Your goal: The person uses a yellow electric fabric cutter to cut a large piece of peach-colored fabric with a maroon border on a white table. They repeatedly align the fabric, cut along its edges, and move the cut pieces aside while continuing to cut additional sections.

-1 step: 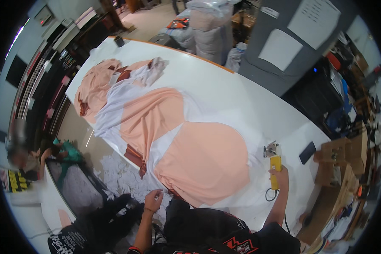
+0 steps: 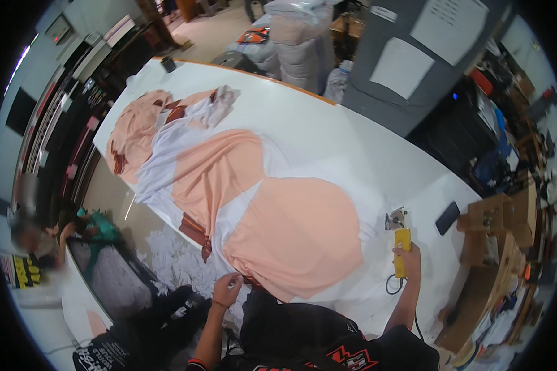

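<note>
The right hand point(image 2: 408, 256) is closed around the yellow handle of an electric fabric cutter point(image 2: 400, 238), which stands on the white table point(image 2: 346, 142). The cutter's metal head is just beyond the fingers, and its black cord point(image 2: 391, 285) loops below the wrist. The left hand point(image 2: 227, 289) pinches the near edge of the peach fabric point(image 2: 297, 232) with narrow fingers. This fabric spreads away from both hands over white cloth point(image 2: 167, 154). A dark phone point(image 2: 447, 217) lies to the right of the cutter, a little apart.
</note>
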Available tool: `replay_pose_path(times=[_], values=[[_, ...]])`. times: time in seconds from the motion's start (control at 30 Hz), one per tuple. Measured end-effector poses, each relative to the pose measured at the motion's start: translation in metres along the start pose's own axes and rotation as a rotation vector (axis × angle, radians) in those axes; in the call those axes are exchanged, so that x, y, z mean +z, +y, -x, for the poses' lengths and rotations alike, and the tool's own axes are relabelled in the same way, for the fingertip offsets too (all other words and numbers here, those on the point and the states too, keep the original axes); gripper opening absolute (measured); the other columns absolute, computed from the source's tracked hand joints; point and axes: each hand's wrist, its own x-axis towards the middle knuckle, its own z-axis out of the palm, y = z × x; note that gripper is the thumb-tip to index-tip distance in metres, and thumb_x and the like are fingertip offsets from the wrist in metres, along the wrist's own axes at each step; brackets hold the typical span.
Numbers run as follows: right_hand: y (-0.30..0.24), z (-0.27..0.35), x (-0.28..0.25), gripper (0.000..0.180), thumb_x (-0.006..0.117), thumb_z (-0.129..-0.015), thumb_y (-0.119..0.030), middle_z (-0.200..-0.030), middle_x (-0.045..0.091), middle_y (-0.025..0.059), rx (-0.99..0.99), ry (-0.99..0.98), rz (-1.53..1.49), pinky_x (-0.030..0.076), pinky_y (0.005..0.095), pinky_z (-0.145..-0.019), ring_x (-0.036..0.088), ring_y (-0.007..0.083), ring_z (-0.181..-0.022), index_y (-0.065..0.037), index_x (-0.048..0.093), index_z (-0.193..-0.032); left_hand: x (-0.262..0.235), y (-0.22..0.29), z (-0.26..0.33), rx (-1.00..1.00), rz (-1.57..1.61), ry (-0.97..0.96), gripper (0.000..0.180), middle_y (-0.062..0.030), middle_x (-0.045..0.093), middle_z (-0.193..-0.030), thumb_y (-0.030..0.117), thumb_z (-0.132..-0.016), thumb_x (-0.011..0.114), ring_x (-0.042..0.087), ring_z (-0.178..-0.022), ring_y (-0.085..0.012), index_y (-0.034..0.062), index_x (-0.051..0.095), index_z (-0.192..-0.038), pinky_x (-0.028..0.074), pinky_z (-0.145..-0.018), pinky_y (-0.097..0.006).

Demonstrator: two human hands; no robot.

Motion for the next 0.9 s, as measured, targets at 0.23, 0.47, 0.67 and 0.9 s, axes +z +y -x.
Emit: replay_pose_path(times=[0.23, 0.47, 0.67, 0.9], values=[[0.066, 0.017, -0.027, 0.042, 0.083, -0.080, -0.021, -0.082, 0.066, 0.0105, 0.030, 0.122, -0.335, 0.057, 0.0341, -0.053, 0.066, 0.0215, -0.060, 0.004, 0.065, -0.108, 0.127, 0.139, -0.136, 0.503, -0.094, -0.307, 0.023, -0.0104, 0.073, -0.096, 0.018, -0.092, 0.072, 0.072, -0.086, -0.0287, 0.0074, 0.074, -0.113, 0.059, -0.075, -0.040], [0.102, 0.007, -0.044, 0.049, 0.086, -0.080, -0.026, -0.092, 0.074, 0.0194, -0.066, 0.363, 0.124, 0.058, 0.0393, -0.071, 0.073, 0.0274, -0.077, 0.008, 0.069, -0.110, 0.282, 0.245, -0.186, 0.482, -0.508, -0.469, 0.057, -0.0158, 0.072, -0.115, 0.047, -0.100, 0.057, 0.071, -0.102, -0.0377, 0.0128, 0.053, -0.145, 0.057, -0.086, -0.052], [0.093, 0.031, -0.055, 0.050, 0.087, -0.078, -0.028, -0.094, 0.076, 0.0196, -0.093, 0.440, 0.150, 0.058, 0.0397, -0.076, 0.075, 0.0300, -0.083, 0.005, 0.069, -0.112, 0.345, 0.241, -0.263, 0.340, -0.401, -0.542, 0.048, -0.0157, 0.074, -0.107, 0.040, -0.096, 0.064, 0.071, -0.105, -0.0384, 0.0116, 0.061, -0.135, 0.056, -0.088, -0.052], [0.097, 0.012, -0.031, 0.058, 0.084, -0.080, -0.030, -0.108, 0.073, 0.0241, -0.153, 0.365, 0.113, 0.055, 0.0464, -0.089, 0.071, 0.0382, -0.104, 0.003, 0.065, -0.123, 0.058, 0.056, -0.480, 0.178, 0.209, 0.585, 0.027, -0.0120, 0.068, -0.111, 0.023, -0.102, 0.060, 0.068, -0.095, -0.0242, 0.0006, 0.064, -0.116, 0.057, -0.082, -0.039]])
